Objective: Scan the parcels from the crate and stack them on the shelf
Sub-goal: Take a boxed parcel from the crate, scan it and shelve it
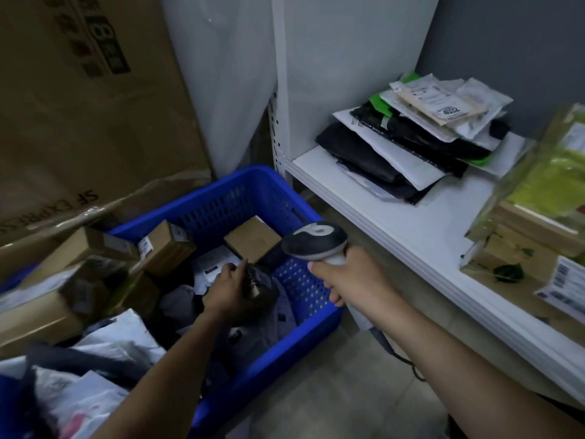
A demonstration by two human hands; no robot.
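Observation:
A blue plastic crate (311,307) on the floor holds several parcels: small cardboard boxes (253,239), grey and white mailer bags. My left hand (228,288) reaches into the crate and grips a dark grey soft parcel (272,294). My right hand (351,277) holds a black and white barcode scanner (313,240) by its handle, above the crate's right rim, its head facing the crate. On the white shelf (421,226) to the right lies a pile of flat mailers (411,137).
Cardboard boxes with green wrap (538,217) stand at the shelf's right end. A large brown carton (79,106) leans behind the crate. More bags (95,359) and boxes are heaped at the lower left. The scanner's cable (399,356) hangs over the tiled floor.

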